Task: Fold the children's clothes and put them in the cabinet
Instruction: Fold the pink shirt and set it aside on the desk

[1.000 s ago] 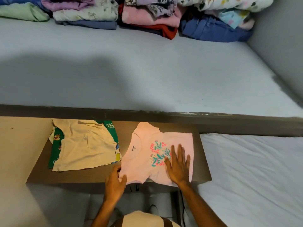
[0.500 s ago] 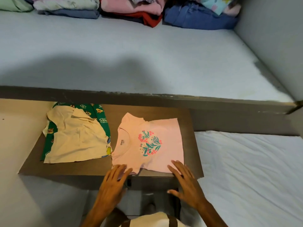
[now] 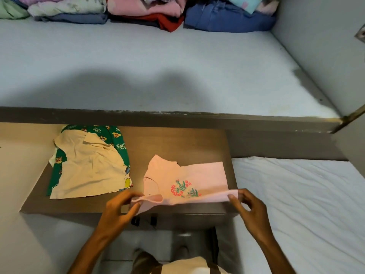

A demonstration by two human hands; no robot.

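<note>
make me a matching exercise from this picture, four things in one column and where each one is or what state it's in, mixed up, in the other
Things:
1. pink t-shirt
2. cream shirt
3. blue garment
4. left hand

Places or states:
A. at the back of the shelf, in the row of folded clothes
B. pinching the near left corner of a garment
C. lying on top of a green printed garment
D. near edge lifted off the brown board

Pairs: 1-D, 2-C, 3-A, 4-B
</note>
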